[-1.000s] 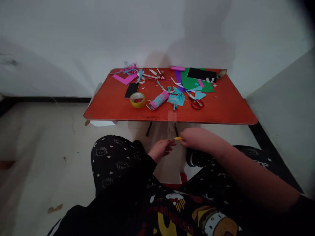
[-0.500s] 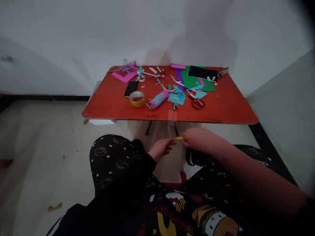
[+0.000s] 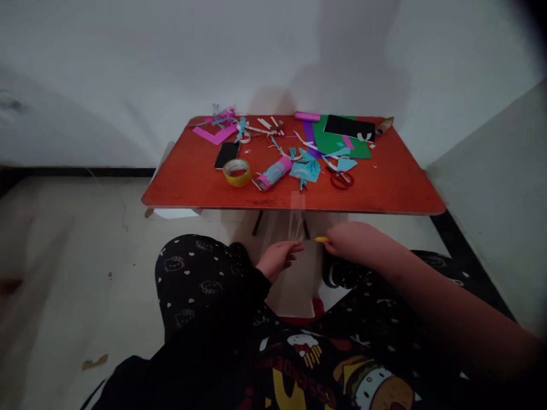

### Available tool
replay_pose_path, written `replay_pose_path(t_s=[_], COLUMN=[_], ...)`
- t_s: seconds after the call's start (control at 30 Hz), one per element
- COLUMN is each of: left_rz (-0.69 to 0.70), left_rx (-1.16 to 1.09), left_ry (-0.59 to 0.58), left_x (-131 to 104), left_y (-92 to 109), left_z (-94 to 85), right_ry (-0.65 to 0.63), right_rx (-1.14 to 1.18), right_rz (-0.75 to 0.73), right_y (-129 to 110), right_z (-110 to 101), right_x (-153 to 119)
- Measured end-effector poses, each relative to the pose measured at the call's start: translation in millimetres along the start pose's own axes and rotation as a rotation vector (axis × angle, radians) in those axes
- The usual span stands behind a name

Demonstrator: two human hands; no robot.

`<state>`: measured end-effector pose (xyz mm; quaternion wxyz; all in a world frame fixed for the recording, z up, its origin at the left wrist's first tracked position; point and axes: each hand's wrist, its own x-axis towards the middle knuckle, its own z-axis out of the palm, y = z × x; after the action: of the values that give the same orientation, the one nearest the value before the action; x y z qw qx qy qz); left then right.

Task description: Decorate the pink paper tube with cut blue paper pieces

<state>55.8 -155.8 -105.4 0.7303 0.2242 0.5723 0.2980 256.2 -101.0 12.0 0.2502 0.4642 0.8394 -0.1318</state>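
Observation:
A strip of clear tape (image 3: 296,206) hangs from the front edge of the red table (image 3: 192,191). Its lower end is pinched in the fingertips of my left hand (image 3: 278,259). To the right, my right hand (image 3: 347,242) is closed on a small yellow-handled cutter (image 3: 321,240), whose thin blade points left, a little apart from the tape. Above on the tabletop lie a yellow tape roll (image 3: 237,172), a pink and blue paper-covered tube (image 3: 274,173) and cut blue paper (image 3: 306,169).
Red-handled scissors (image 3: 342,180) lie right of the blue paper. A phone (image 3: 227,155), green sheet (image 3: 337,141), black rectangular item (image 3: 349,128), pink roll (image 3: 307,116) and paper scraps are farther back. My knees flank the hands below the table edge.
My right hand has moved slightly right with the cutter, widening the gap to my left hand. My left hand has barely moved.

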Motion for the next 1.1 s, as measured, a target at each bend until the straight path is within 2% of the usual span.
replay_pose_path(t_s=[0.17,0.4,0.83,1.1], left_rz=[0.040,0.054,0.033,0.021], left_rx=[0.029,-0.006,-0.017,-0.011], left_ry=[0.029,0.125,0.099,0.119], left_x=[2,6,4,4], left_y=[-7,-11,-5,-2], left_z=[3.1,13.3,9.9,11.5], right_ry=[0.027,0.044,0.061,0.043], right_rx=[0.017,0.049,0.062,0.040], right_rz=[-0.020,-0.059,-0.084,-0.033], right_y=[8,0,-17,-25], right_z=[3,-6,-11,-9], right_x=[-6,-2,9,10])
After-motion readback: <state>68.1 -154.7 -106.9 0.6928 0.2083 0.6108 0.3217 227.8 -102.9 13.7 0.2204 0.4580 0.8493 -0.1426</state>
